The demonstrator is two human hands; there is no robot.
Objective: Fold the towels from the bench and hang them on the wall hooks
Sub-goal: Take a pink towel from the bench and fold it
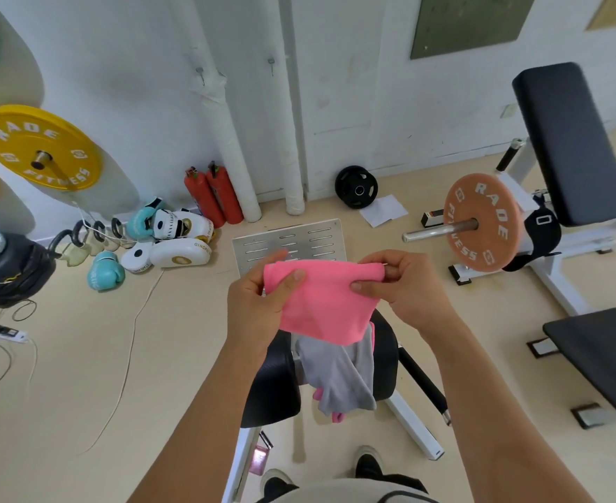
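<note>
A folded pink towel hangs in the air between my two hands, above the black padded bench. My left hand grips its left top corner with the thumb on the front. My right hand pinches the right top corner. A grey towel lies crumpled on the bench below, with a bit of another pink cloth poking out under it. Two small metal hooks, a left hook and a right hook, sit on the white wall ahead.
Two white pipes run down the wall by the hooks, with red extinguishers at their foot. Boxing gloves and pads lie on the floor at left. A metal grille plate is ahead. A loaded weight machine and pads stand at right.
</note>
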